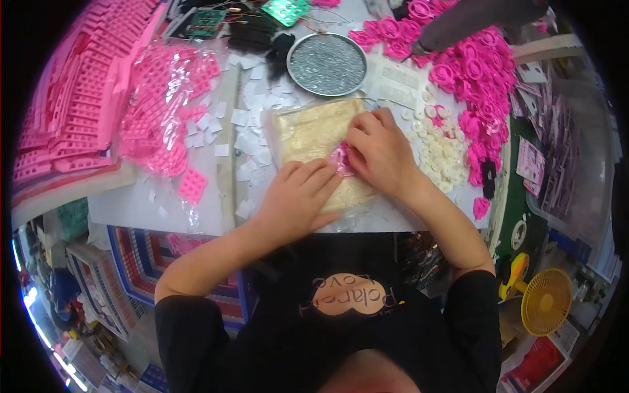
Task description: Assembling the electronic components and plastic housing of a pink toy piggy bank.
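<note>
A tan pad (pixel 308 134) in clear plastic lies at the table's near edge, under both my hands. On it sits a small pink plastic part (pixel 341 160), partly covered by fingers. My left hand (pixel 298 195) lies with its fingers stretched over the pad, fingertips against the part's left side and thumb apart. Fingers curled, my right hand (pixel 381 150) grips the part from the right; anything smaller between its fingertips is hidden. Just beyond the pad stands a round metal dish (pixel 327 64) full of small silvery pieces, apparently screws.
Pink ring-shaped parts (pixel 475 65) pile up at the right, beside white discs (pixel 449 154). A dark grey tapered tool (pixel 485 26) reaches over them. White paper squares (pixel 249 144), bagged pink grids (pixel 160 98) and stacked pink panels (pixel 78 85) lie left. Circuit boards (pixel 286 10) lie at the back.
</note>
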The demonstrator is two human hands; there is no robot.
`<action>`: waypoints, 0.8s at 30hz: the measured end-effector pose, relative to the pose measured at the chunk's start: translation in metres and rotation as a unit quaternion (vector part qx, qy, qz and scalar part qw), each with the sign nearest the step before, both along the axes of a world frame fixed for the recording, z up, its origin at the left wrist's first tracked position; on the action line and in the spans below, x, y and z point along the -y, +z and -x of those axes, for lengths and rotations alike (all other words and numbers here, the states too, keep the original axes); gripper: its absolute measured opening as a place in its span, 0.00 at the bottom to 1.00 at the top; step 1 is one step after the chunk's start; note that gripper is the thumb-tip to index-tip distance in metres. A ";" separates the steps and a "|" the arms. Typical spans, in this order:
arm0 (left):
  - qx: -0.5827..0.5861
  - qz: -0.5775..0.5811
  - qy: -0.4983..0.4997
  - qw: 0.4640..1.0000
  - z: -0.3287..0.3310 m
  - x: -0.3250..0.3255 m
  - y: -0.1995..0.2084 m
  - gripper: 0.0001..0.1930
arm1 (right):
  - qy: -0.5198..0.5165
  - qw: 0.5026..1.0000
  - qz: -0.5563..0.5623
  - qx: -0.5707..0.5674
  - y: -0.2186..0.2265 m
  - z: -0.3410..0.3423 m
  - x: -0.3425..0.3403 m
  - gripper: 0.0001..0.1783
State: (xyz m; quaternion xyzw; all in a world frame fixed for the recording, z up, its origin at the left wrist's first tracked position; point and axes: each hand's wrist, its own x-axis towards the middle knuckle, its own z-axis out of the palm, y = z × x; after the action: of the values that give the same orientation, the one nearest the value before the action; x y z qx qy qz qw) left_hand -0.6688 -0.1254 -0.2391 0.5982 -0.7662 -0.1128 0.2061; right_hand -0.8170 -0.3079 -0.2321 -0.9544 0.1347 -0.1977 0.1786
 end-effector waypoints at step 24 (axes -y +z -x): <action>0.186 0.095 0.638 0.741 -0.550 -0.049 0.213 0.27 | -0.046 0.997 -0.063 0.017 -0.004 0.010 -0.017 0.09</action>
State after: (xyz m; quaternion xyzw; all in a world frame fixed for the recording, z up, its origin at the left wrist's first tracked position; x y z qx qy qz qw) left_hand -0.1190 -0.0760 -0.0261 0.9334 -0.2357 0.2319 0.1396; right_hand -0.8268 -0.2911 -0.2362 -0.9304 0.1874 -0.2132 0.2318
